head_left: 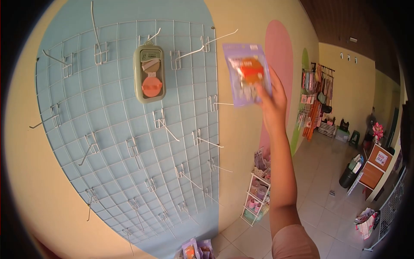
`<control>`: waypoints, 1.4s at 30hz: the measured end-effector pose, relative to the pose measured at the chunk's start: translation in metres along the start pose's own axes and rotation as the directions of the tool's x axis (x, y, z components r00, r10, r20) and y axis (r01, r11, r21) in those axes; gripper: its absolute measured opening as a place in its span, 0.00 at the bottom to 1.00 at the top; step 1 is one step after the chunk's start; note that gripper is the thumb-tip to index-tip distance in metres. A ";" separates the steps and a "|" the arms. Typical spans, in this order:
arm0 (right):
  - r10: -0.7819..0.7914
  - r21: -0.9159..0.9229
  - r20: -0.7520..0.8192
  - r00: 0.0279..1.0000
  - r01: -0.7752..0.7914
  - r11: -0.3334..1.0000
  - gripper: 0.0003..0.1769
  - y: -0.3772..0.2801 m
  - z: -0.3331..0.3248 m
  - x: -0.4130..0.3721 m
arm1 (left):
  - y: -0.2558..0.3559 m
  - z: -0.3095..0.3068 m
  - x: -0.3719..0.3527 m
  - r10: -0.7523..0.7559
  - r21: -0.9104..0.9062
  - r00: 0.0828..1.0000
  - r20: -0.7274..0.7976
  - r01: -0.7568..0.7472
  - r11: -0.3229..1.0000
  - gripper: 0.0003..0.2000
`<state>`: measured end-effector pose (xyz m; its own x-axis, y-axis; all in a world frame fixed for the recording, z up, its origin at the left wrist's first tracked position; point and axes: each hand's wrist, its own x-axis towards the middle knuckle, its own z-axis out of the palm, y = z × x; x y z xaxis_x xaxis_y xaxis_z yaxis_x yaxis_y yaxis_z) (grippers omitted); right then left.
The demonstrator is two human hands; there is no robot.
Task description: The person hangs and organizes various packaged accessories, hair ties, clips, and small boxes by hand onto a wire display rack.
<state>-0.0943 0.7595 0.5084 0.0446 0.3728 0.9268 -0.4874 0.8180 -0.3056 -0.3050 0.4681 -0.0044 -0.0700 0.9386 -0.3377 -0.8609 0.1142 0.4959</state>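
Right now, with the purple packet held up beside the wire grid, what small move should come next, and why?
Probably ease the purple packet up and left until its top edge meets the bare long hook. The right hand grips the packet's lower part, clear of the wire grid; that hook's tip ends just above it, and a green packaged item already hangs further left.

Purple packet (246, 73) glossy plastic film; wire grid panel (129, 129) white-coated metal; wall (241, 142) matt paint; floor tiles (319, 190) smooth.

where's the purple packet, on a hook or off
Off. The right hand holds the purple packet up beside the wire grid; its top hangs on nothing.
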 end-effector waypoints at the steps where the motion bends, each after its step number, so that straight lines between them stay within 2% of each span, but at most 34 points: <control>1: 0.035 0.007 -0.022 0.999 -0.035 0.999 0.33 0.007 0.001 0.018 | -0.002 0.006 -0.001 0.011 -0.001 1.000 0.004 -0.011 1.000 0.33; 4: -0.021 -0.022 -0.010 1.000 0.021 1.000 0.32 0.029 0.001 0.061 | -0.008 0.019 0.009 0.049 -0.004 0.999 0.008 -0.049 0.999 0.33; 10: -0.006 0.229 0.065 0.998 -0.009 0.973 0.32 0.066 -0.006 0.098 | -0.025 0.053 0.033 0.176 -0.035 0.984 -0.029 -0.177 0.984 0.34; 16: -0.026 0.354 0.155 0.988 -0.030 0.935 0.32 0.082 -0.018 0.114 | -0.043 0.078 0.020 0.367 -0.056 0.923 -0.114 -0.375 0.925 0.34; 20: -0.002 0.402 0.204 0.979 -0.081 0.912 0.32 0.084 -0.021 0.121 | -0.050 0.095 0.000 0.500 -0.043 0.855 -0.141 -0.510 0.859 0.34; 25: 0.059 0.431 0.281 0.958 -0.181 0.884 0.31 0.079 -0.027 0.108 | -0.038 0.112 -0.025 0.660 -0.005 0.747 -0.077 -0.663 0.749 0.34; 29: 0.051 0.442 0.247 0.968 -0.159 0.883 0.33 0.079 -0.025 0.101 | -0.011 0.120 -0.032 0.769 0.005 0.637 0.059 -0.770 0.638 0.35; 30: 0.035 0.453 0.237 0.971 -0.142 0.880 0.33 0.077 -0.025 0.100 | 0.000 0.124 -0.030 0.791 -0.025 0.607 0.080 -0.792 0.610 0.37; 32: 0.013 0.456 0.214 0.977 -0.112 0.883 0.33 0.073 -0.024 0.099 | 0.016 0.144 -0.040 0.790 -0.077 0.603 0.107 -0.787 0.612 0.38; 35: -0.008 0.433 0.184 0.983 -0.074 0.898 0.33 0.061 -0.026 0.103 | 0.031 0.144 -0.040 0.859 -0.082 0.485 0.162 -0.861 0.502 0.38; 38: 0.007 0.394 0.230 0.973 -0.099 0.914 0.32 0.058 -0.025 0.109 | 0.035 0.158 -0.042 0.808 -0.094 0.551 0.210 -0.811 0.578 0.38; 42: 0.038 0.368 0.248 0.968 -0.131 0.921 0.30 0.057 -0.022 0.110 | 0.041 0.146 -0.042 0.788 -0.190 0.600 0.141 -0.764 0.616 0.33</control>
<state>-0.0974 0.8568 0.5886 -0.1917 0.2836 0.9396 -0.7755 0.5430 -0.3221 -0.2640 0.4809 0.1471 -0.6489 0.6990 0.3007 -0.5730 -0.7089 0.4113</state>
